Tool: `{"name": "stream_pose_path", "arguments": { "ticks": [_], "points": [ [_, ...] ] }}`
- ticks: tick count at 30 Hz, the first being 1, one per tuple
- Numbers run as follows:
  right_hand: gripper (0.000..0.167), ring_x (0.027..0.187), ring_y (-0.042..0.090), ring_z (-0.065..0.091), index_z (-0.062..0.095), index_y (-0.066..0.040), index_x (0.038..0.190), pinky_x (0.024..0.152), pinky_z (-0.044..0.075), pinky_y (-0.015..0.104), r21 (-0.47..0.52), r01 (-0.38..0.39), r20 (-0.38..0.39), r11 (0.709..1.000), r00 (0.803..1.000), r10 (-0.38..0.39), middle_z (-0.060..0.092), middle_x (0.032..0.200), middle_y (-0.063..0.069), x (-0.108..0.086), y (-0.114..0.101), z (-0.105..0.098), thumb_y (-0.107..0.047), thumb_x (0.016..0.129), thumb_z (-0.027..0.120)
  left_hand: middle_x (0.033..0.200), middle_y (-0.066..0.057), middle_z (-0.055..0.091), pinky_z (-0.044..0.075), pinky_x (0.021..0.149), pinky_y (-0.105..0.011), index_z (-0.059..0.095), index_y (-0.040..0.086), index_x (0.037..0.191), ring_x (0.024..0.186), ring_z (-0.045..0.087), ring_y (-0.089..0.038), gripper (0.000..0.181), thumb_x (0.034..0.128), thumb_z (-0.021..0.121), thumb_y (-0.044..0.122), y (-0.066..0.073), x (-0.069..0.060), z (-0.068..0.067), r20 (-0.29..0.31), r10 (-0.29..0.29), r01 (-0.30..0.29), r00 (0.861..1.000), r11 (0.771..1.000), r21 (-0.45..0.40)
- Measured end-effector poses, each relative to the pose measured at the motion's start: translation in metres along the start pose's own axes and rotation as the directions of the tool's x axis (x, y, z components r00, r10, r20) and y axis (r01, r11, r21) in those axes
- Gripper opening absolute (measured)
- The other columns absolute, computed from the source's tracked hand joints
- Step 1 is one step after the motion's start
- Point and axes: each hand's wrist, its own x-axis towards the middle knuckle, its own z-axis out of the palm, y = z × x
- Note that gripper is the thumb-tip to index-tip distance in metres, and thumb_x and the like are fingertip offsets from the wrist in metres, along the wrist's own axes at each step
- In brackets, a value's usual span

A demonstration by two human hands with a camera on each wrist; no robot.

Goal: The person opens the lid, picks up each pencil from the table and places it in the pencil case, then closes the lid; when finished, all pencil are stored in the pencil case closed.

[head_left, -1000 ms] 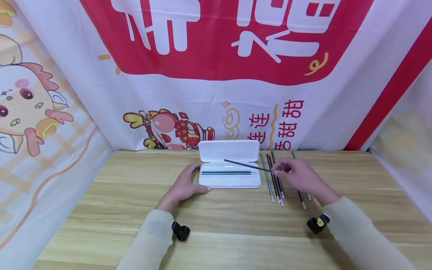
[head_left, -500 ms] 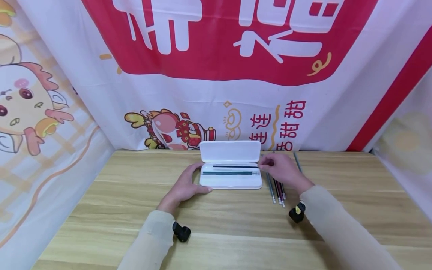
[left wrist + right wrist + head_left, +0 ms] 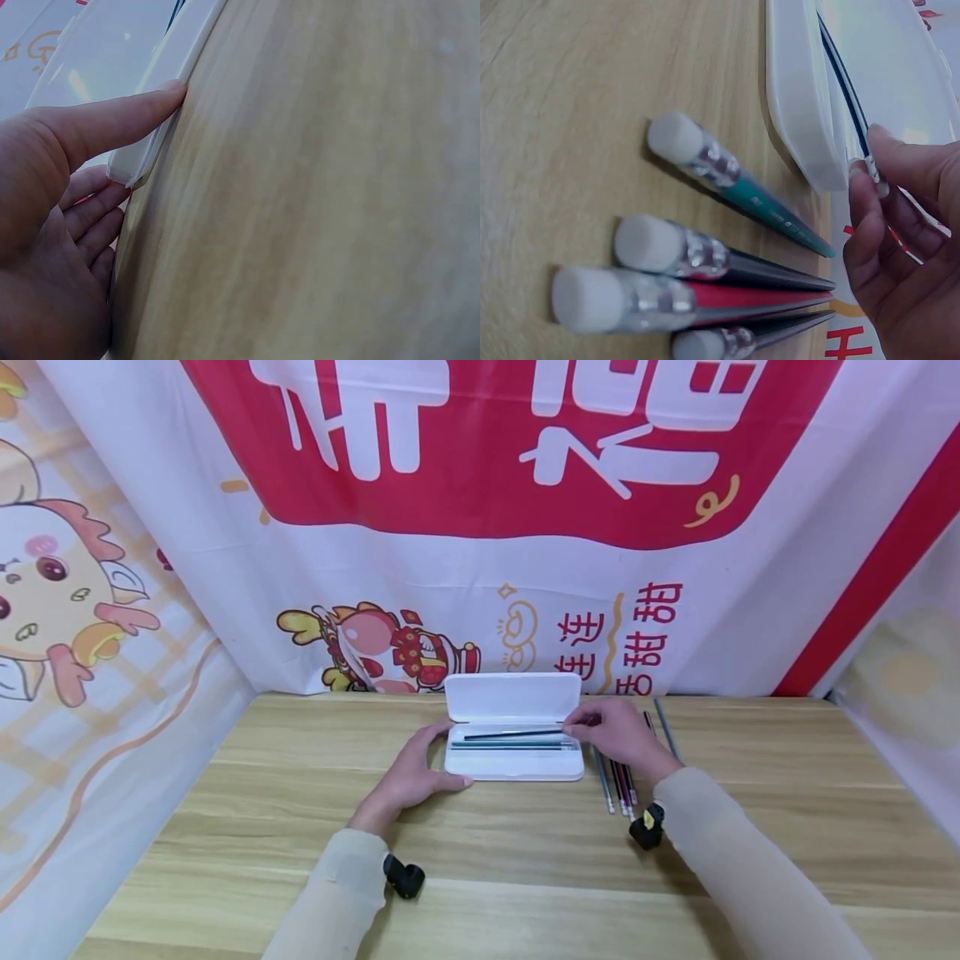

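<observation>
In the head view a white pencil case (image 3: pixel 513 768) lies with its lid (image 3: pixel 513 697) raised at the back. Dark green pencils (image 3: pixel 510 746) lie inside it. My left hand (image 3: pixel 408 772) holds the case's left end, thumb along the front edge and fingers at the rear corner. At the right end, my right hand (image 3: pixel 618 735) pinches a dark pencil (image 3: pixel 513 734) near its white eraser. That pencil slants slightly over the case's rear part; whether its far tip touches the bottom cannot be told. The right wrist view shows the thumb and fingertips (image 3: pixel 885 142) around the eraser end.
Right of the case lie several loose pencils, among them a green one (image 3: pixel 757 206), a red one (image 3: pixel 742 300) and black ones, erasers toward the person. Another pencil (image 3: pixel 665 727) lies farther right, partly behind the right hand. A printed cloth (image 3: pixel 510 560) hangs behind the wooden table (image 3: pixel 480 860).
My right hand has moved left with the pencil, from above the loose pencils to the case's right end. The pencil now lies more level over the case. My left hand has stayed put.
</observation>
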Motion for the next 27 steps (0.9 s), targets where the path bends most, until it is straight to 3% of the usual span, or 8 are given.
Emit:
{"name": "stream_pose_path", "arguments": {
  "ticks": [5,11,20,27],
  "points": [
    [0.012,0.101,0.020,0.068,0.082,-0.020,0.108,0.090,0.058,0.038,0.048,-0.024,0.004,0.999,1.000,0.023,0.077,0.109,0.003,0.000,0.005,0.001,-0.028,0.098,0.081,0.174,-0.009,0.038,0.015,0.135,-0.065,0.046,0.023,0.162,0.165,0.025,-0.038,0.093,0.0825,0.095,0.026,0.001,-0.001,0.001,0.003,-0.005,0.005,1.000,1.000,-0.007],
    [0.013,0.103,0.023,0.066,0.082,-0.017,0.110,0.090,0.057,0.036,0.116,-0.073,0.017,0.991,0.997,0.071,0.075,0.112,0.006,-0.002,0.007,0.001,-0.022,0.097,0.081,0.173,-0.011,0.038,0.016,0.136,-0.063,0.046,0.019,0.162,0.166,0.024,-0.039,0.094,0.0816,0.096,0.025,0.003,-0.002,0.001,0.001,0.004,-0.004,1.000,1.000,0.002],
    [0.012,0.096,0.021,0.067,0.084,-0.020,0.107,0.082,0.056,0.033,0.050,-0.042,-0.018,0.998,0.999,0.043,0.078,0.108,0.003,-0.001,0.003,0.007,-0.021,0.096,0.082,0.173,-0.011,0.038,0.015,0.136,-0.064,0.046,0.020,0.161,0.166,0.024,-0.039,0.093,0.0822,0.095,0.024,0.002,-0.003,0.001,0.001,-0.002,0.002,1.000,1.000,-0.003],
    [0.014,0.097,0.021,0.066,0.084,-0.018,0.109,0.083,0.056,0.034,0.005,-0.049,-0.004,0.999,0.999,0.049,0.077,0.110,0.004,0.003,0.002,0.011,-0.019,0.096,0.082,0.173,-0.011,0.038,0.016,0.136,-0.064,0.046,0.019,0.161,0.165,0.025,-0.039,0.093,0.0822,0.095,0.025,0.001,-0.002,0.000,-0.002,0.010,-0.010,1.000,1.000,0.004]
  ]
}}
